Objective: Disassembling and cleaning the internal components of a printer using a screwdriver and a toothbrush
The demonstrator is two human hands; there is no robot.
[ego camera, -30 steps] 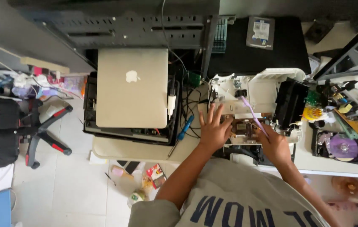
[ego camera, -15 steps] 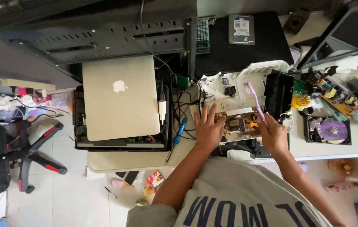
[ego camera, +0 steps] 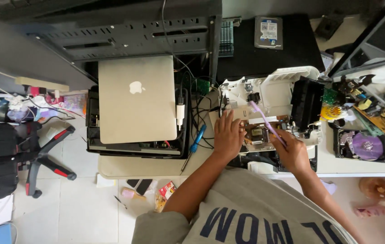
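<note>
I am looking straight down on a crowded repair bench (ego camera: 156, 168) with pale floor tiles at the left and near edges. Near the middle right sits an opened white device (ego camera: 269, 97), its casing off and a brown circuit board (ego camera: 258, 134) exposed on its near side. My left hand (ego camera: 227, 135) lies flat, fingers spread, on the left edge of that board, pressing rather than gripping. My right hand (ego camera: 292, 151) is closed around the near end of a lilac brush (ego camera: 265, 121), which slants up and left over the board; I cannot make out whether its far tip touches anything. The near part of the device is hidden under both hands and my grey shirt.

Just left of the left hand a blue-handled screwdriver (ego camera: 196, 140) lies among black cables. Further left a closed silver laptop (ego camera: 136, 98) rests on a dark open chassis. Far behind the device a hard drive (ego camera: 268, 32) lies on a black panel. To the right an opened drive with a purple shiny platter (ego camera: 368, 147) sits near loose green boards, partly cut off at the right edge. A black chair base (ego camera: 43, 158) stands on the floor at the left.
</note>
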